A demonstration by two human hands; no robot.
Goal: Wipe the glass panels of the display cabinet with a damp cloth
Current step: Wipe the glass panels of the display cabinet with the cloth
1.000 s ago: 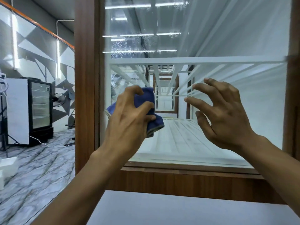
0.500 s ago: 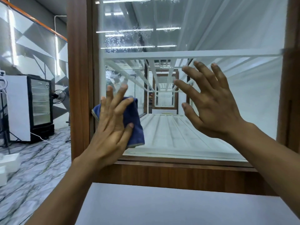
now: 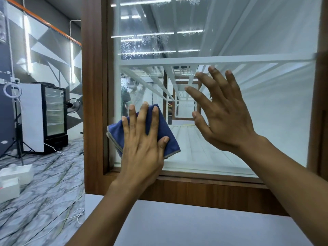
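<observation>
At the lower left corner of the glass panel (image 3: 248,41), the left hand (image 3: 142,144) presses the blue cloth (image 3: 165,139) flat with straight fingers, the right hand (image 3: 223,110) is spread and empty, and droplets higher up suggest most wiping remains.

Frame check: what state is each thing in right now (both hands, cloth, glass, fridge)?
left hand: flat, fingers straight, presses the blue cloth against the glass.
right hand: open, fingers spread in front of the glass, holds nothing; contact unclear.
blue cloth: folded, pinned flat near the pane's lower left corner.
glass panel: water droplets across the upper part.
fridge: door shut.
</observation>
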